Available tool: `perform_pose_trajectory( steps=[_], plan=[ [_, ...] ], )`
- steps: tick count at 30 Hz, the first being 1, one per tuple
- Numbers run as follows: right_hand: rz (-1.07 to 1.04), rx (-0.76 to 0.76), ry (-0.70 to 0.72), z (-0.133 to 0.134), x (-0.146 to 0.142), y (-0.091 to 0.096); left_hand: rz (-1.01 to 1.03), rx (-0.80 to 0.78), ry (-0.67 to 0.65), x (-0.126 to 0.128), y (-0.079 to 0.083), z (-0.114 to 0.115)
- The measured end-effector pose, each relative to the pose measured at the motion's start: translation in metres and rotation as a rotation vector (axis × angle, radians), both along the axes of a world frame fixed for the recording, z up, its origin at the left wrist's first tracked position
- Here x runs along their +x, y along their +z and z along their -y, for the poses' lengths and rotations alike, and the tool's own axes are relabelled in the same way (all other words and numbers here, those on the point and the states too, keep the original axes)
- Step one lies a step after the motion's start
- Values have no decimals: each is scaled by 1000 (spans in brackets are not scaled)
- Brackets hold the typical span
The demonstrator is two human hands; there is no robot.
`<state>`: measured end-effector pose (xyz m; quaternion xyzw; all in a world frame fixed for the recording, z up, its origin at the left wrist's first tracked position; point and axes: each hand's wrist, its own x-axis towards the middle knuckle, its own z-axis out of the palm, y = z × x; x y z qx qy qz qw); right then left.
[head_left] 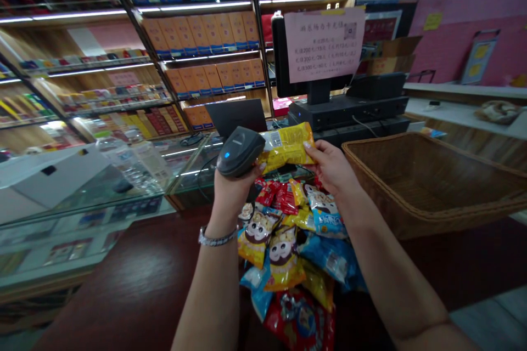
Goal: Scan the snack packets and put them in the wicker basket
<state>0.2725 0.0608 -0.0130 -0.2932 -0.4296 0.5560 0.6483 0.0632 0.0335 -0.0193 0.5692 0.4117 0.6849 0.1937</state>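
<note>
My left hand (233, 192) is closed around a black barcode scanner (241, 151) with a small blue light on top. The scanner's head is turned toward a yellow snack bag (288, 145), whose printed back and barcode face me. Pinched at its right end, the bag is held up by my right hand (329, 167). Its left end sits close against the scanner and my left fingers; whether they touch it I cannot tell. Below both hands lies a pile of snack bags (284, 252) in yellow, blue and red on the dark counter (152, 274).
A wicker basket (432, 211) stands right of the pile. Behind are a monitor (282, 60) with a paper sign (323, 44) and a black cash-register unit (349, 112). Left is a glass display case (164, 211) bearing a plastic bottle (127, 162) and a white box (49, 175).
</note>
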Motion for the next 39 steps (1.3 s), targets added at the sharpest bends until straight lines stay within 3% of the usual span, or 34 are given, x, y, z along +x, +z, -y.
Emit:
perform_pose_trajectory(
  steps=[6,12,18,23,31,39],
  plan=[
    [73,17,98,0,12,1,-11,41,-55,-10,4,3],
    [229,-49,163,3,16,3,-112,36,46,-11,6,3],
    [297,107,-120,-6,31,0,-348,-121,96,-23,15,12],
    [488,215,-329,-17,49,-9,-581,-185,-71,-34,23,26],
    [566,264,-356,-26,54,-16,-558,-208,-139,-20,25,33],
    [576,261,-384,-24,55,-13,-571,-207,-114,-19,25,31]
  ],
)
